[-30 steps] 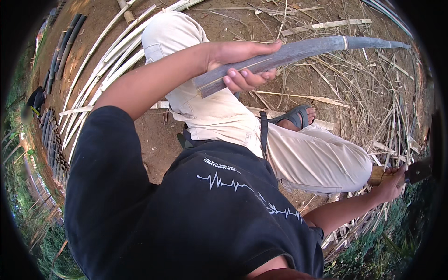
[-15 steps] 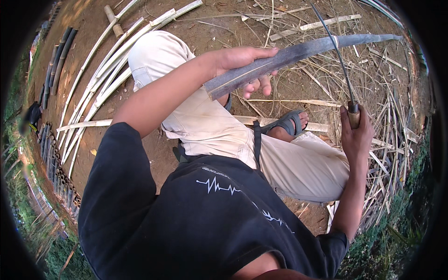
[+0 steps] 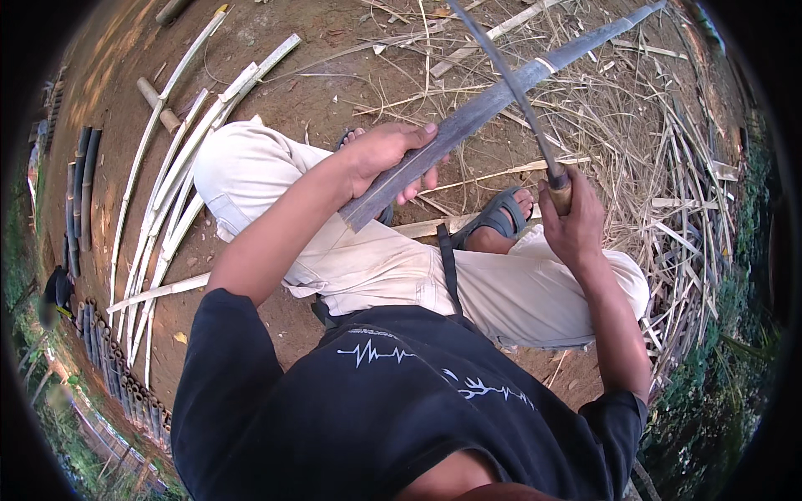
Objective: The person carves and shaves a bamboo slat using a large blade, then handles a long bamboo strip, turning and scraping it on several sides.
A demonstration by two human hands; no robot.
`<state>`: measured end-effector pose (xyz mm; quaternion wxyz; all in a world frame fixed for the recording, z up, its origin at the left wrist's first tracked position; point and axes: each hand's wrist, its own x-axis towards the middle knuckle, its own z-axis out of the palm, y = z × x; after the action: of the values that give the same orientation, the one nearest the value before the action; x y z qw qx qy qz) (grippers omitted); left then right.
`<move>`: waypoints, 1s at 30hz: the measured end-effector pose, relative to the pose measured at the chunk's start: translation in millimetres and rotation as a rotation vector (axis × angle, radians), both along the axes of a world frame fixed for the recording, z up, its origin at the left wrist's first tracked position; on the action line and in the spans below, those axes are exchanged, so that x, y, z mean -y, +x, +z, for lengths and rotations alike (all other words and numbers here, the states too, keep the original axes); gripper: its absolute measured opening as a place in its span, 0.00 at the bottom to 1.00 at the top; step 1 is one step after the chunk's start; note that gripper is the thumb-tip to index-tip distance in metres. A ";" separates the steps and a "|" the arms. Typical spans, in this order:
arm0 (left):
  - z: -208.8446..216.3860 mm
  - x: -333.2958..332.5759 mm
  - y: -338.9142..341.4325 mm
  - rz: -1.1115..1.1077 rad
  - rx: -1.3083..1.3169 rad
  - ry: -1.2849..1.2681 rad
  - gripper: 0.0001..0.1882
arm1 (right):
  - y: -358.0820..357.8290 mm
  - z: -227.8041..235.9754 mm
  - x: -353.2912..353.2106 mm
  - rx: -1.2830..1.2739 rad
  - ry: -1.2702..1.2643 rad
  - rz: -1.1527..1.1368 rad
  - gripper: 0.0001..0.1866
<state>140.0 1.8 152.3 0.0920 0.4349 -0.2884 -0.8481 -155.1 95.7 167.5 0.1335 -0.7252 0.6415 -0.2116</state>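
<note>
A long split length of bamboo [image 3: 476, 119], dark grey on the side that shows, runs from above my lap up to the far right. My left hand [image 3: 380, 159] is closed round it close to its near end, thumb on top and fingertips showing below. In my closed right hand [image 3: 576, 221] is the wooden handle of a machete [image 3: 522, 98]. Its long, narrow, dark blade points up and to the left, and crosses in front of the bamboo near a pale node ring. Whether the blade touches the bamboo, I cannot tell.
Pale split bamboo strips [image 3: 180, 179] lie on the soil to my left, near dark bamboo poles [image 3: 86, 184]. Cut bamboo lengths [image 3: 125, 380] are stacked at lower left. Shavings and slivers [image 3: 660, 184] heap up on the right. My sandalled foot [image 3: 499, 219] rests ahead of my lap.
The view has shifted. The bamboo now slants more steeply up to the right. My right hand has moved left with the machete, whose blade leans further left and shows broader.
</note>
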 end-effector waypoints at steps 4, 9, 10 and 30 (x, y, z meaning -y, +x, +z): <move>-18.9 1.8 0.8 0.024 -0.191 0.195 0.22 | 14.4 -18.0 -29.3 0.080 0.092 0.159 0.27; -17.4 -13.3 -9.8 0.045 -0.027 0.148 0.27 | 19.8 -18.2 -43.8 -0.025 0.050 0.304 0.34; -17.4 -14.6 -12.9 -0.022 0.041 0.075 0.28 | 20.6 -15.9 -44.7 -0.047 0.062 0.326 0.32; -18.9 -29.6 -15.1 0.010 -0.090 0.207 0.25 | -18.8 -18.8 -13.5 -0.196 0.121 -0.101 0.19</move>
<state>125.0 31.3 133.3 0.0636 0.4051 -0.1927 -0.8915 -173.9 109.1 148.6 0.1029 -0.6998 0.6987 -0.1073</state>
